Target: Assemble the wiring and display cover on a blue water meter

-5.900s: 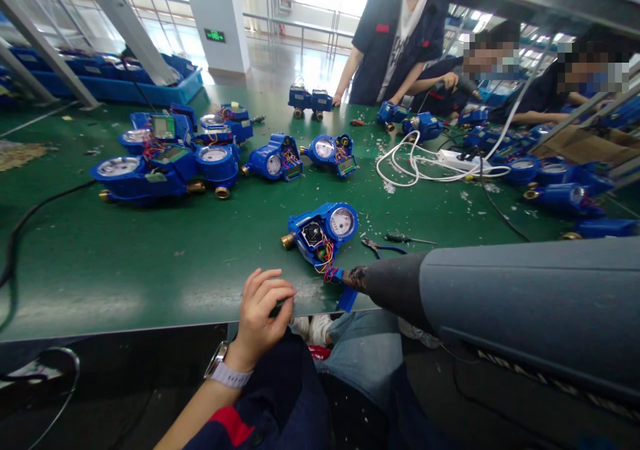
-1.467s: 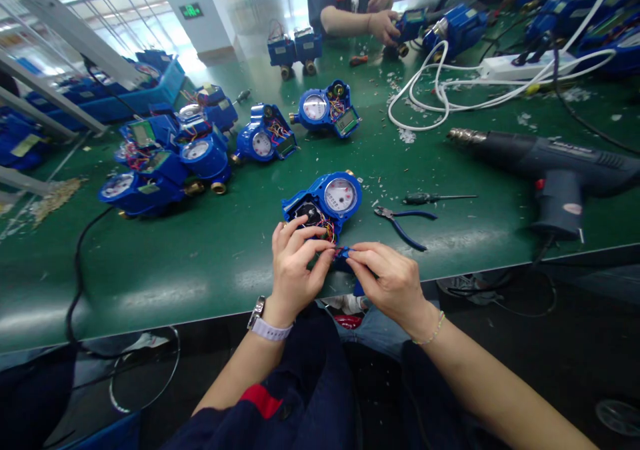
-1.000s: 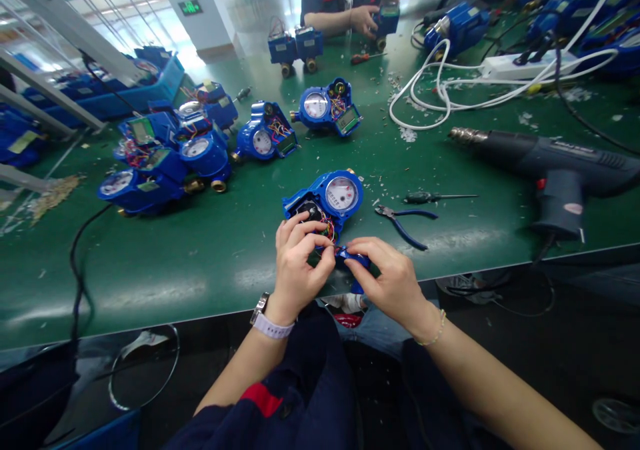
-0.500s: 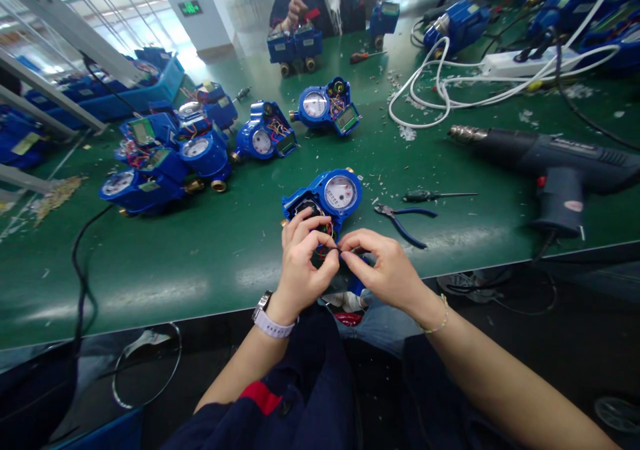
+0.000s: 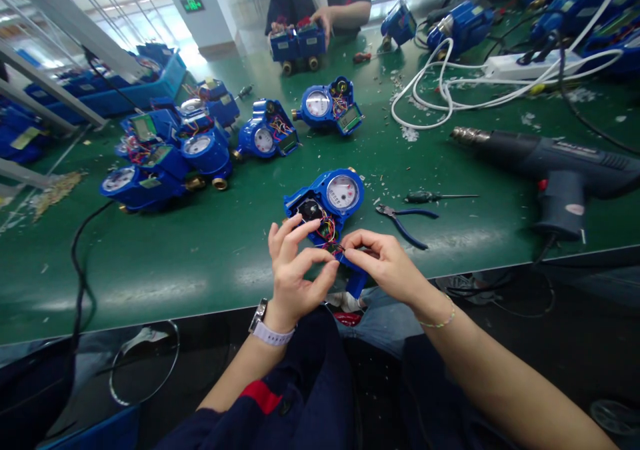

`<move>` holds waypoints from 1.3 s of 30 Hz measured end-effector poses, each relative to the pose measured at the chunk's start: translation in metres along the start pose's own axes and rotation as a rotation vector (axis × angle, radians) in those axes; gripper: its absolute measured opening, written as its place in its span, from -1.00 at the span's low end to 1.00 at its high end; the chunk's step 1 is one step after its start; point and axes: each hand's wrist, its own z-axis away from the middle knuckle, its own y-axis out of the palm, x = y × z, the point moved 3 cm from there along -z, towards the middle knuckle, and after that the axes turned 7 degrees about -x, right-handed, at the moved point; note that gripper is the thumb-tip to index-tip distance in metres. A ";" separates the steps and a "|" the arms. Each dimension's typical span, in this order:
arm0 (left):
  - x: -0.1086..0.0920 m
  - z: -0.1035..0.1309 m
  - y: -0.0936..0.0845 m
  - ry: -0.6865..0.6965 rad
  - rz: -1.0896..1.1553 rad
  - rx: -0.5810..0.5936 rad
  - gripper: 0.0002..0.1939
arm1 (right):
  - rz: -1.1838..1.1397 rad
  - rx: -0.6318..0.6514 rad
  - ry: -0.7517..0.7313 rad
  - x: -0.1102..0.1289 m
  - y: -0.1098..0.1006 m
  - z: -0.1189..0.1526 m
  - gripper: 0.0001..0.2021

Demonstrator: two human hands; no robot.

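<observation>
The blue water meter (image 5: 343,192) on the bench in front of me has a round white dial and an open housing with coloured wires (image 5: 327,230). A blue cover (image 5: 356,282) hangs at the bench edge below it, partly behind my right hand. My right hand (image 5: 385,263) is closed, thumb and forefinger pinching thin dark wires. Just left of it, my left hand (image 5: 297,273) brings thumb and forefinger tips together beside the wires, its other fingers raised over the housing. Whatever lies between the left fingertips is too small to make out.
Right of the meter lie cutting pliers (image 5: 407,223), a screwdriver (image 5: 440,197) and a heat gun (image 5: 555,163). Several more blue meters (image 5: 267,133) stand left and behind. A white cable (image 5: 425,127) loops at back right. Across the bench, a person's hands (image 5: 325,20) hold a meter.
My left hand has drawn slightly left and down, away from my right fingertips, uncovering more of the housing and wires. Across the bench, the person has lowered both hands to a meter.
</observation>
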 end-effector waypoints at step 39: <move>0.002 -0.005 0.009 -0.220 0.042 0.022 -0.91 | 0.014 0.062 -0.071 0.028 0.004 -0.023 -0.91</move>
